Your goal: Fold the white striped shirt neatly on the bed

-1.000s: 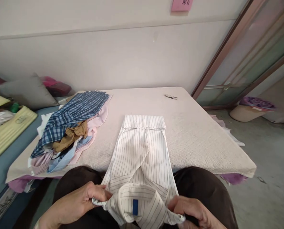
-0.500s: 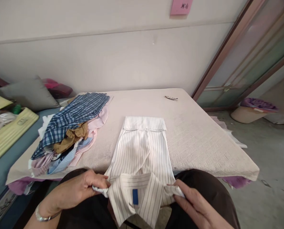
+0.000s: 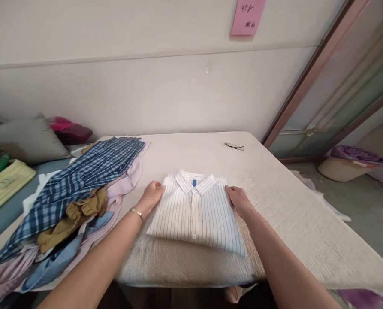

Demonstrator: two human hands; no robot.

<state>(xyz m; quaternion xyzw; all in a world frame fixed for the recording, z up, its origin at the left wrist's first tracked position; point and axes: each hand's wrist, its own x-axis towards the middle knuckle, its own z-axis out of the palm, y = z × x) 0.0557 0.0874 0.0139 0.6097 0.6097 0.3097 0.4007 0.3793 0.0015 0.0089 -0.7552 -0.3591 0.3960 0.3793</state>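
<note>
A white shirt (image 3: 178, 214) with dark pinstripes lies folded into a compact shape on the beige-covered bed (image 3: 191, 148), collar at the far side. A small blue label shows inside the collar, and one button sits near the front fold. My left hand (image 3: 152, 194) grips the shirt's far left corner, fingers closed on the cloth. At the far right corner, my right hand (image 3: 238, 198) pinches the shirt's edge, its fingertips partly hidden. A bracelet circles my left wrist.
On the left lies a heap of clothes with a blue plaid garment (image 3: 91, 171) and a brown one (image 3: 72, 216). Glasses (image 3: 234, 146) rest toward the back. A grey cushion (image 3: 24, 137) stands back left. A bin (image 3: 347, 168) is on the floor at right.
My hands have moved forward with the collar end, folding the upper shirt over its lower part. The shirt now lies doubled on the bed, collar away from me.
</note>
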